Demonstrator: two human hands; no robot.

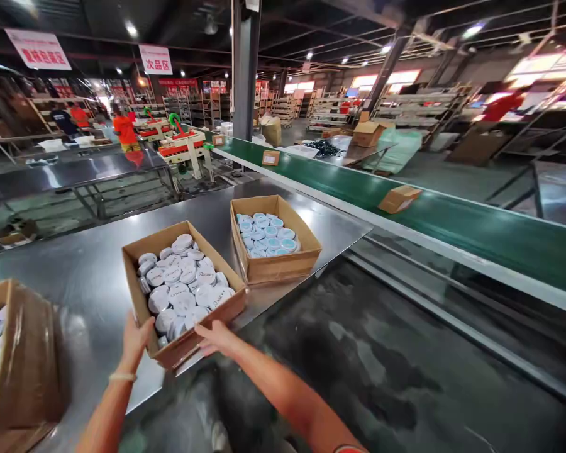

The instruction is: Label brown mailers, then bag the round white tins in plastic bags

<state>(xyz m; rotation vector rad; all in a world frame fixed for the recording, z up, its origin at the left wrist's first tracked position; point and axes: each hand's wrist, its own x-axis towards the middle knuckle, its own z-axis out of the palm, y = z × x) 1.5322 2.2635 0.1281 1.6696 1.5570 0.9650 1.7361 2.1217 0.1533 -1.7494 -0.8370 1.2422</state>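
An open cardboard box (229,309) full of round white lidded tins (182,299) with dark lettering stands on the metal table, its near edge at the table's edge. My left hand (136,340) grips the box at its near left corner, thumb over the rim. On the near wall, my right hand (217,338) has its thumb at the rim and its other fingers lower down, partly hidden. Just beyond, to the right, is a second cardboard box (283,269) holding white and light-blue round tins (266,234).
A third cardboard box (33,365) is at the left on the metal table (89,277). Across a floor gap, a green conveyor belt (330,179) carries several small cartons (400,199). A red-and-white machine (183,151) and a person in orange (122,129) are farther back.
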